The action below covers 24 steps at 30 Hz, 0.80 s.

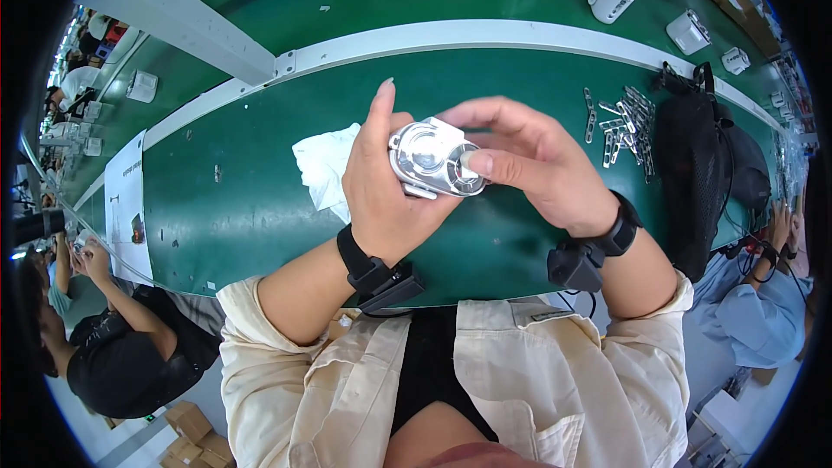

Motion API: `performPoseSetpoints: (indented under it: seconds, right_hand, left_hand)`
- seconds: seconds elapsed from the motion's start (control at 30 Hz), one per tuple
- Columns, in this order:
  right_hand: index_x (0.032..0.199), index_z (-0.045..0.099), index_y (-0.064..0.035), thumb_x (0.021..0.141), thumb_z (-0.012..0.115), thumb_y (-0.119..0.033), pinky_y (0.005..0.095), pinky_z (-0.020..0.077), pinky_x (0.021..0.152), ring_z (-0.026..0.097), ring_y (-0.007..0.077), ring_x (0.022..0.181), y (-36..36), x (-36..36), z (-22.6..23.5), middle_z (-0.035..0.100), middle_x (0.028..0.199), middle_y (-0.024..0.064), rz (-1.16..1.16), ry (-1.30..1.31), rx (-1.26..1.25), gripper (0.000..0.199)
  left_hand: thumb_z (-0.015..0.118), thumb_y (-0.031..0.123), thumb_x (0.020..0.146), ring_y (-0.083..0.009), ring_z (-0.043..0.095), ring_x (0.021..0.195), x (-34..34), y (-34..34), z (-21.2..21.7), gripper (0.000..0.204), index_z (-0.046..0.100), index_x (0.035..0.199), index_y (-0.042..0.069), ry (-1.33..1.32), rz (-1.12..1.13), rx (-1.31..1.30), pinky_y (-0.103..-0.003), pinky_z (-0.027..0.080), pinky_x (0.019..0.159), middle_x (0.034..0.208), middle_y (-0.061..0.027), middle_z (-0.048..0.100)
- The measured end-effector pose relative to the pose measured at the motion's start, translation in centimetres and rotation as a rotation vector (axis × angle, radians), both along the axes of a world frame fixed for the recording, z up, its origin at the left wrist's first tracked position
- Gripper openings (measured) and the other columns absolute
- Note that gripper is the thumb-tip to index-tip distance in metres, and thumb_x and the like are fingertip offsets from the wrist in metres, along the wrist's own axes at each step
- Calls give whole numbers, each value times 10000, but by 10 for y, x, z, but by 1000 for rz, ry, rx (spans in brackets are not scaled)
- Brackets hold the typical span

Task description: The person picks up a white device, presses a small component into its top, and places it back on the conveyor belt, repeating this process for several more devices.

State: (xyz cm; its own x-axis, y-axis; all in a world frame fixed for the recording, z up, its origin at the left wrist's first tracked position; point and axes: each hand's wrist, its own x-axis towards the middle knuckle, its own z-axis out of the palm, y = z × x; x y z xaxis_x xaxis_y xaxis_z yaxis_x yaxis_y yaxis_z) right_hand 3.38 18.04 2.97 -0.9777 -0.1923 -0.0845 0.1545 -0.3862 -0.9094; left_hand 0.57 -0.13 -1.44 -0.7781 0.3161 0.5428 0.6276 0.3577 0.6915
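Left grip [377,191] clasps the silver device [431,159] above the desk [234,208], right grip [555,173] thumbing its front, finger contact unclear; thumb pressure might smudge the front or, should the clasp loosen, push it free.

The left forearm [303,295] slants toward 1 o'clock, its cupped left hand [377,199] raising one digit [380,113] to 12. The right forearm [641,282] angles toward 11; the right hand [559,182] points its thumb [510,169] to 9, fingers [503,114] arched.
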Motion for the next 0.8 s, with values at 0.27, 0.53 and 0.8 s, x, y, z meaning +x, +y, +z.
performPoseSetpoints:
  seconds: [0.27,0.53,0.8]
  right_hand:
    - [1271,472,7,922,606,-136,325,472,937,542,179,1132,5,-1,-5,508,1292,105,230,10,-77,400]
    - [1242,494,-8,914,610,-130,330,477,937,533,190,1150,7,-3,-5,459,1335,116,279,-167,-272,369]
    - [1216,497,-12,873,658,-112,329,476,933,526,193,1145,8,-5,-18,439,1316,118,279,-4,-131,392]
  left_hand:
    - [901,240,571,-240,629,789,-5,3,2,1058,309,1405,-29,85,4,77,-330,510,679,918,-106,605]
    - [898,241,572,-229,631,780,-4,3,4,1059,301,1407,-22,40,-34,71,-328,513,671,901,-95,610]
    - [890,240,579,-235,639,767,-4,4,6,1035,308,1395,-21,79,-41,29,-336,522,657,884,-84,615]
